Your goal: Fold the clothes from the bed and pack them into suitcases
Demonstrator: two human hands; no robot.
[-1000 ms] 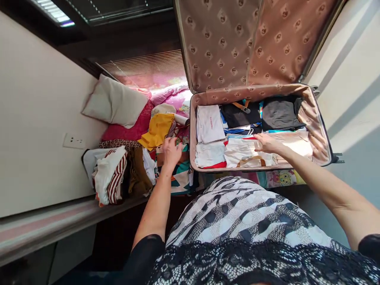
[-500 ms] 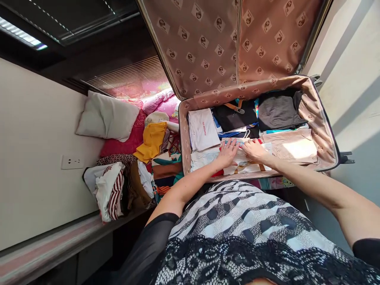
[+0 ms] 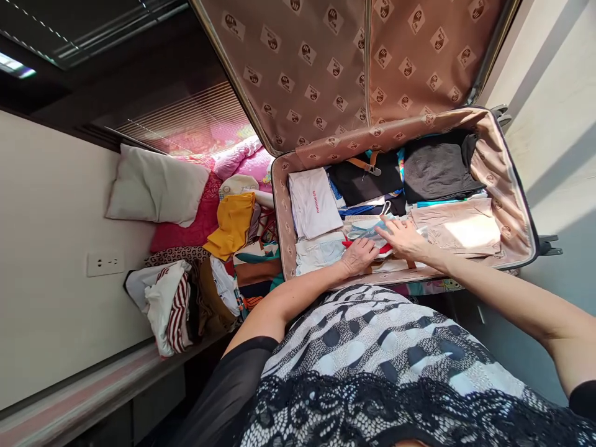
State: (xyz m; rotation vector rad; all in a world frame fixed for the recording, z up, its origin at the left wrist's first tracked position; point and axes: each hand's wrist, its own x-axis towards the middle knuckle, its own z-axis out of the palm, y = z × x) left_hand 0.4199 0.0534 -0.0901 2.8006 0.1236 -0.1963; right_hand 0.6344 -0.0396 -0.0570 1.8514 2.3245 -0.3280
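Note:
My left hand (image 3: 361,255) is at the near side of the open suitcase (image 3: 275,223), its fingers together and bent on the edge of a folded red garment (image 3: 384,249). Just to the right, my right hand (image 3: 403,239) lies palm down with its fingers apart. It touches a pale blue piece of cloth (image 3: 364,232) on top of the red one. A folded white T-shirt (image 3: 315,205) with red print lies left of my hands, above a folded pale blue garment (image 3: 321,249). A folded beige garment (image 3: 459,226) is beside my right hand.
Folded black clothes (image 3: 440,166) and a black garment with a tan strap (image 3: 365,181) fill the suitcase's far side. Its patterned lid (image 3: 321,74) stands raised behind. On the left are a clothes pile (image 3: 170,304), a yellow garment (image 3: 231,225), and a white pillow (image 3: 158,186).
My left hand has drawn toward me and its fingers have bent. My right hand has opened out, and more of the pale blue cloth shows between them. The view has shifted slightly.

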